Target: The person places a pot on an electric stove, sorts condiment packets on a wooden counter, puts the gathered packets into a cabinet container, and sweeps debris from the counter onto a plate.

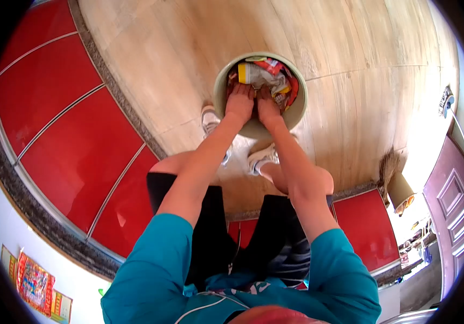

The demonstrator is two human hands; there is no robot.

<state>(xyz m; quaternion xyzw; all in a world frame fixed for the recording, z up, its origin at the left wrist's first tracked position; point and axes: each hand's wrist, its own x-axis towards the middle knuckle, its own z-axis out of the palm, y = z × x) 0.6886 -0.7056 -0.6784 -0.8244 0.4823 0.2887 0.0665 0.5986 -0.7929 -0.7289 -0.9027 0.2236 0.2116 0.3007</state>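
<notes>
A round pale-green trash bin (300,110) stands on the floor between my feet. Inside it lies crumpled packaging, with a clear plastic wrapper with a yellow band (259,75) on top and red wrappers (293,86) along the right side. Both arms reach down into the bin. My left hand (239,102) rests on the left part of the rubbish, fingers stretched forward and apart from any grip. Close beside it, my right hand (268,107) presses on the rubbish with its fingers extended; the tips are partly hidden among the wrappers.
Red glossy tiles (89,156) with a dark stone edge run along the left. Shoes (209,120) flank the bin on the wood-look floor (345,108). At right are a broom (388,167), a tan container (400,190), a brush (446,101) and a purple door (451,194).
</notes>
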